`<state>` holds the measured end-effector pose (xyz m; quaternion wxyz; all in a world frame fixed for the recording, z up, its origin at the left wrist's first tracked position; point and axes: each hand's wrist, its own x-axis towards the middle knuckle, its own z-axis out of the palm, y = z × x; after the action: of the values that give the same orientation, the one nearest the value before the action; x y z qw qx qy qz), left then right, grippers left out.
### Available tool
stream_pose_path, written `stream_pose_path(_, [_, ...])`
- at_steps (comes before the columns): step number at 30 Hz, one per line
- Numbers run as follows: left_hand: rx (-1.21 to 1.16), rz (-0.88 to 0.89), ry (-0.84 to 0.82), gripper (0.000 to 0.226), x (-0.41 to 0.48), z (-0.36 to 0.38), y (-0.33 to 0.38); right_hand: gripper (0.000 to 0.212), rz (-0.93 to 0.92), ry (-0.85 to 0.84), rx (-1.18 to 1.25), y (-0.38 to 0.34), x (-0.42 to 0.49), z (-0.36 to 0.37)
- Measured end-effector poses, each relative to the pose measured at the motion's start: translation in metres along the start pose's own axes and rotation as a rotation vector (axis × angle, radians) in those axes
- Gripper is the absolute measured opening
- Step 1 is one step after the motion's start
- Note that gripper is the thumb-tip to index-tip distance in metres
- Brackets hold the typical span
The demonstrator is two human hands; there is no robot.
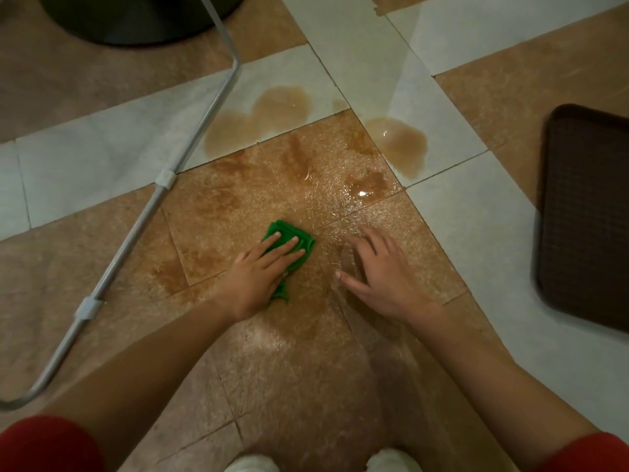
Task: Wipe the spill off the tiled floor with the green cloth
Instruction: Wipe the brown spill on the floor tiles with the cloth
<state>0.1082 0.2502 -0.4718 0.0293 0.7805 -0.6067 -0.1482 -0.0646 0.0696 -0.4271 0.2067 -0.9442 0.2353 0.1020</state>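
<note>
A brown liquid spill (282,103) spreads in puddles over the white and tan floor tiles (102,158), with another puddle (401,141) to the right and wet smears on the tan tile between them. The folded green cloth (289,233) lies on the tan tile below the puddles. My left hand (262,270) presses flat on the cloth, fingers stretched over it. My right hand (377,270) rests flat on the wet tile just right of the cloth, fingers spread, holding nothing.
A grey metal tube frame (190,137) runs diagonally across the floor on the left. A dark round base (136,18) sits at the top left. A brown tray (589,212) lies on the floor at the right edge. White shoes (252,465) show at the bottom.
</note>
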Motion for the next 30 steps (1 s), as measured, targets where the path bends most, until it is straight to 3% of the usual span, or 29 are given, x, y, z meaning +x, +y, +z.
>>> stream_pose_path(7, [-0.071, -0.268, 0.051, 0.047, 0.029, -0.010, 0.010, 0.069, 0.023, -0.008, 0.016, 0.006, -0.003, 0.000])
stream_pose_path(15, [-0.096, -0.092, 0.016, 0.066, 0.014, -0.001, 0.027, 0.068, 0.063, 0.006, 0.028, 0.012, -0.007, -0.003])
stream_pose_path(22, [-0.199, -0.325, 0.123, 0.048, 0.057, -0.008, 0.042, 0.066, 0.105, 0.002, 0.062, 0.027, -0.018, -0.009])
stream_pose_path(26, [-0.102, -0.137, 0.033, 0.059, 0.054, -0.004, 0.059, 0.065, 0.166, 0.018, 0.080, 0.040, -0.024, -0.008])
stream_pose_path(30, [-0.021, 0.147, -0.012, 0.048, 0.044, 0.003, 0.048, 0.067, 0.182, 0.011, 0.078, 0.043, -0.028, -0.005])
